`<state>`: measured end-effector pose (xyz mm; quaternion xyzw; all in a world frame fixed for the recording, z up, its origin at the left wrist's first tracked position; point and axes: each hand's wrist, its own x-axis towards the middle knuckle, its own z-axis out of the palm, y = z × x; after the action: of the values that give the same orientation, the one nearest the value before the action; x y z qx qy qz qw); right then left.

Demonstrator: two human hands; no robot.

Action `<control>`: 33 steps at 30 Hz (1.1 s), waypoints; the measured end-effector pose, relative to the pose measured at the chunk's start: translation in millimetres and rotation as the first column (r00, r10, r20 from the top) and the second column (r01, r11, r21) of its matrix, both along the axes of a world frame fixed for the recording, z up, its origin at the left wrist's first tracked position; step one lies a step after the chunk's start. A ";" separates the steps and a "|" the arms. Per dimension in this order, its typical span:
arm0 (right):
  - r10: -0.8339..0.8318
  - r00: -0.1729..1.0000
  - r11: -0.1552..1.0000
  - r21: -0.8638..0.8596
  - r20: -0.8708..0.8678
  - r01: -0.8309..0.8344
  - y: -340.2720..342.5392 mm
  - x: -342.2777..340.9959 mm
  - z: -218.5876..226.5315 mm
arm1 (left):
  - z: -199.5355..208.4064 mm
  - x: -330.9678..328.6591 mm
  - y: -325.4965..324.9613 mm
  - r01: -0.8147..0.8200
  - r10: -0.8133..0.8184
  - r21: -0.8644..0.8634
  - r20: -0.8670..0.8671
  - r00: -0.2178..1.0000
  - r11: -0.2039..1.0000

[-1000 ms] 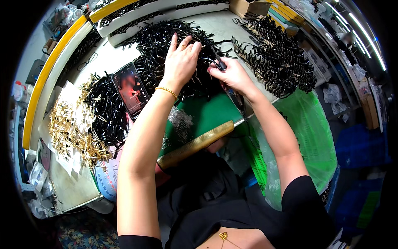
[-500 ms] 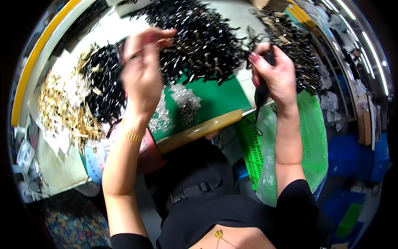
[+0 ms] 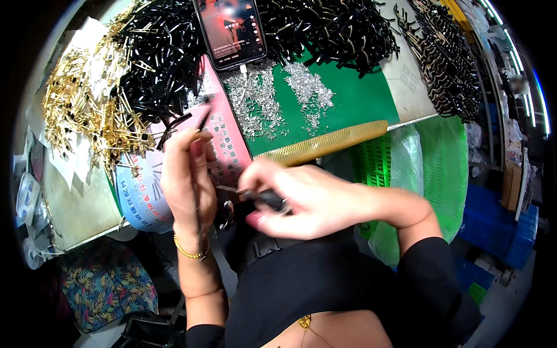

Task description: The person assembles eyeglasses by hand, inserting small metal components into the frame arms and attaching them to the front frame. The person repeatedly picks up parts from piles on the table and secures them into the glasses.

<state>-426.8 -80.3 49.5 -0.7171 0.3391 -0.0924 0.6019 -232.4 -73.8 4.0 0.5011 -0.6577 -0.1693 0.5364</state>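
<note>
My left hand [image 3: 188,174] is closed, thumb against fingers, around a thin black strip [image 3: 203,118] that resembles an eyeglass temple. The strip's far end sticks up past my fingertips. Close on its right, my right hand [image 3: 307,203] is wrapped around a black-handled tool [image 3: 270,199]. A thin metal shaft, like a screwdriver's, points from it toward my left hand. The right hand is blurred by motion. Small silver pieces [image 3: 310,93] lie in two heaps on the green mat [image 3: 360,93], beyond both hands.
Heaps of black strips [image 3: 156,75] and gold strips [image 3: 81,110] cover the left; more black strips [image 3: 336,29] lie at the back. A phone [image 3: 231,35] with a white cable stands among them. A yellow roll [image 3: 331,142] edges the mat. Right is a green basket [image 3: 438,174] with a plastic bag.
Both hands have come down and toward each other, away from the heaps. The right still grips the black-handled tool. The phone and pink sheet now show in front of the black heap.
</note>
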 end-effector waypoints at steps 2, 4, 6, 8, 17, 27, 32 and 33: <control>-0.058 0.962 0.982 -0.188 -0.268 0.006 -5.9 -32.1 9.3 | -4.5 9.8 -8.7 0.156 -0.189 0.126 0.326 0.926 0.980; -0.191 0.924 0.796 -0.603 -0.330 -0.051 -12.2 -49.4 10.6 | -13.0 11.4 -15.4 0.306 -0.325 0.133 0.574 0.752 0.943; -0.201 0.860 0.686 -0.694 -0.469 -0.218 -18.2 -60.3 12.5 | -18.4 12.2 -19.4 0.325 -0.285 0.027 0.554 0.782 0.945; -0.200 0.815 0.677 -0.678 -0.543 -0.286 -23.4 -60.2 10.1 | -19.6 12.0 -20.9 0.306 -0.284 0.047 0.525 0.802 0.951; -0.137 0.804 0.705 -0.627 -0.579 -0.332 -31.7 -54.8 5.6 | -9.2 14.6 9.9 -0.168 0.269 0.235 -0.518 0.812 0.957; -0.120 0.770 0.696 -0.606 -0.627 -0.386 -32.7 -45.9 4.2 | -2.2 14.2 -20.1 -0.105 0.274 0.353 -0.474 0.837 0.930; -0.106 0.797 0.745 -0.578 -0.594 -0.332 -34.9 -45.3 11.4 | 2.1 8.2 -15.7 0.079 0.211 0.610 -0.389 0.897 0.788; -0.114 0.799 0.804 -0.528 -0.590 -0.275 -34.1 -45.1 14.3 | 1.4 5.0 -9.0 0.134 0.176 0.653 -0.387 0.905 0.745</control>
<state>-471.9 -114.3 63.8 -0.8737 0.4318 0.0641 0.2149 -227.4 -82.8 5.4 0.6174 -0.4147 -0.4909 0.4536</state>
